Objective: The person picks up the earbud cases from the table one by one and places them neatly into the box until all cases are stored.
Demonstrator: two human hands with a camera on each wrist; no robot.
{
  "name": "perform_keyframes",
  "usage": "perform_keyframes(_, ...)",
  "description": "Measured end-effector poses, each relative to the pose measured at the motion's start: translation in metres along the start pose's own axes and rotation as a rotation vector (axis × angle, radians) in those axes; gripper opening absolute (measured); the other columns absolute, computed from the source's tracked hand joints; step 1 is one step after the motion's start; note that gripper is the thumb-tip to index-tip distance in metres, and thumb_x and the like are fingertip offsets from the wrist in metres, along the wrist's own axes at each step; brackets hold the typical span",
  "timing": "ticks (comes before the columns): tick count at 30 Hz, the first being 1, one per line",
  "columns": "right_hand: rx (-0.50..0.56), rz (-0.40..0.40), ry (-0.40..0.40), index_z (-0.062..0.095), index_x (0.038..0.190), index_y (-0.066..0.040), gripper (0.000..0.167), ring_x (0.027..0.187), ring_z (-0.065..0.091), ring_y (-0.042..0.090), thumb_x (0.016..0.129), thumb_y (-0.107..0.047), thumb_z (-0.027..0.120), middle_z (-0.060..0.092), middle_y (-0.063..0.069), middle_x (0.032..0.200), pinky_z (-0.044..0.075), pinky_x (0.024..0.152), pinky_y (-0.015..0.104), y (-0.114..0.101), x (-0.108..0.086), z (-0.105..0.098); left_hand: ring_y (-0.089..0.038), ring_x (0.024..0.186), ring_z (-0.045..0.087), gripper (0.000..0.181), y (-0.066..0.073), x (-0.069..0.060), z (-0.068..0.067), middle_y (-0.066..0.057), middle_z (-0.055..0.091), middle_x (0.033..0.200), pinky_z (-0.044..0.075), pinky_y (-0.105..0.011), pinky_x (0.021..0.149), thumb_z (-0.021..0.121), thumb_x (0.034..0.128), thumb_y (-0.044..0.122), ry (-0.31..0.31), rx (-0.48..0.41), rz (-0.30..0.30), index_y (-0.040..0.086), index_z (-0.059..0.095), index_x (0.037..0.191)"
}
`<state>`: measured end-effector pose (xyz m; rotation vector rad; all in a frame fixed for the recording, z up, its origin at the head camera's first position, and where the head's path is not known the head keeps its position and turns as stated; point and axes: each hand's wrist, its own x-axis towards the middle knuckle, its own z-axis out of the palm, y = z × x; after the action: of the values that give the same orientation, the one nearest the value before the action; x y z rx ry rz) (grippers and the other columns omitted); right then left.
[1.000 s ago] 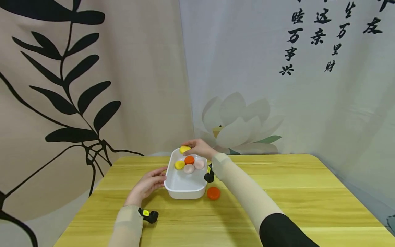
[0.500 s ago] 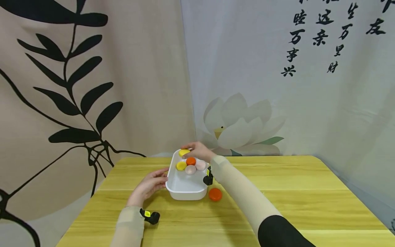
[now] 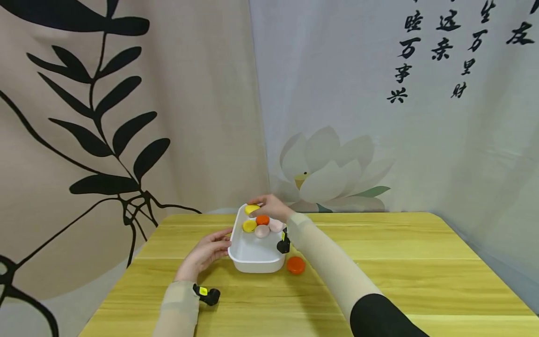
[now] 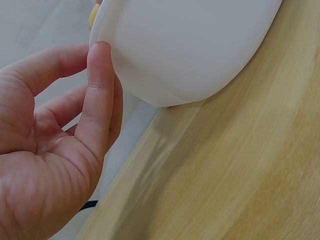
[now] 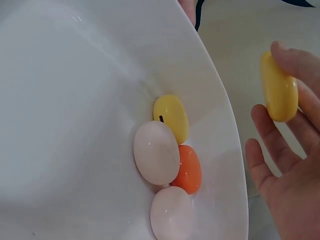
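Observation:
A white tray sits on the table with its far end beneath my right hand. That hand pinches a glossy yellow rounded disc between thumb and fingers, at the tray's far left corner in the head view. My left hand grips the tray's left side, thumb against the outer wall and fingertips at the rim. Inside the tray, another yellow disc with a small black mark, an orange disc and two pale pink discs lie together. The left fingertips are partly hidden behind the thumb.
On the table, a second orange disc lies just right of the tray's near corner, beside my right forearm. Behind the table's far edge hangs a printed curtain.
The head view has shifted slightly, so everything appears a little further right. Both hands, the tray and the pinched yellow disc keep nearly the same positions relative to each other.

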<state>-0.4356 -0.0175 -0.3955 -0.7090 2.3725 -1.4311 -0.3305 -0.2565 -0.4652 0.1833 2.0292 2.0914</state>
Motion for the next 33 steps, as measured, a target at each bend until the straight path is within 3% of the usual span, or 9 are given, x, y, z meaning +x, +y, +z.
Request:
perform_keyframes(7, -0.039, 0.009, -0.030, 0.066, 0.126, -0.015, 0.045, 0.103, 0.057, 0.019, 0.083, -0.023, 0.078, 0.060, -0.001, 0.128, 0.047, 0.098, 0.043, 0.000, 0.003, 0.006, -0.017, 0.086, 0.062, 0.058, 0.000, -0.001, -0.001, -0.018, 0.053, 0.114, 0.056, -0.026, 0.077, 0.058, 0.0950, 0.003, 0.003, 0.007, 0.001, -0.004, 0.034, 0.147)
perform_keyframes(15, -0.072, -0.010, -0.048, 0.065, 0.128, -0.017, 0.049, 0.115, 0.055, 0.018, 0.081, -0.025, 0.078, 0.061, -0.004, 0.127, 0.048, 0.096, 0.033, -0.002, 0.004, 0.011, -0.015, 0.082, 0.061, 0.060, 0.000, -0.002, -0.001, -0.013, 0.053, 0.108, 0.055, -0.024, 0.075, 0.059, 0.0947, 0.004, -0.010, -0.009, 0.002, -0.004, 0.033, 0.148)
perform_keyframes(21, -0.111, -0.012, -0.061, 0.065, 0.128, -0.018, 0.050, 0.117, 0.055, 0.017, 0.081, -0.025, 0.079, 0.061, -0.004, 0.128, 0.047, 0.097, 0.034, 0.000, 0.003, 0.013, -0.015, 0.081, 0.061, 0.059, 0.000, -0.001, -0.001, -0.012, 0.053, 0.106, 0.056, -0.025, 0.075, 0.059, 0.0944, 0.003, -0.009, -0.006, 0.008, -0.004, 0.034, 0.147)
perform_keyframes(29, -0.083, -0.052, -0.099, 0.064, 0.129, -0.012, 0.050, 0.117, 0.056, 0.018, 0.081, -0.016, 0.078, 0.062, 0.001, 0.128, 0.048, 0.094, 0.029, 0.008, 0.006, 0.020, -0.015, 0.081, 0.060, 0.057, -0.003, 0.002, -0.001, -0.012, 0.053, 0.105, 0.055, -0.024, 0.074, 0.059, 0.0943, 0.001, -0.014, -0.012, 0.009, -0.005, 0.035, 0.146)
perform_keyframes(33, -0.073, -0.068, -0.121, 0.064, 0.128, -0.010, 0.049, 0.117, 0.056, 0.019, 0.081, -0.013, 0.077, 0.063, 0.002, 0.127, 0.047, 0.097, 0.032, 0.008, 0.008, 0.023, -0.014, 0.081, 0.061, 0.057, -0.002, 0.001, -0.002, -0.011, 0.055, 0.106, 0.055, -0.024, 0.074, 0.059, 0.0944, 0.002, -0.014, -0.005, 0.015, -0.005, 0.035, 0.146)
